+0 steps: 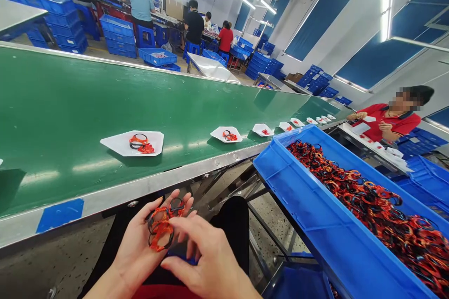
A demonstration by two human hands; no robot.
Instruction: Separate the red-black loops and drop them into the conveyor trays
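Observation:
Several red-and-black ring-shaped plastic pieces (161, 226) rest in my left hand (135, 238), palm up with the fingers curled loosely around them. My right hand (206, 247) reaches over from the right; its fingertips touch or nearly touch the rings, and its thumb is spread away below. Both hands are above my lap, in front of the green conveyor belt (87, 98). On the belt lies a white pointed tray (117, 142) holding similar red-and-black pieces. Another white tray (215, 134) with such pieces lies farther right.
A long blue crate (301, 196) full of red-and-black rings (354, 191) stands at my right. More white trays (258, 130) line the belt. A person in red (379, 117) sits beside the belt at far right. Blue crates (117, 32) and other workers fill the background.

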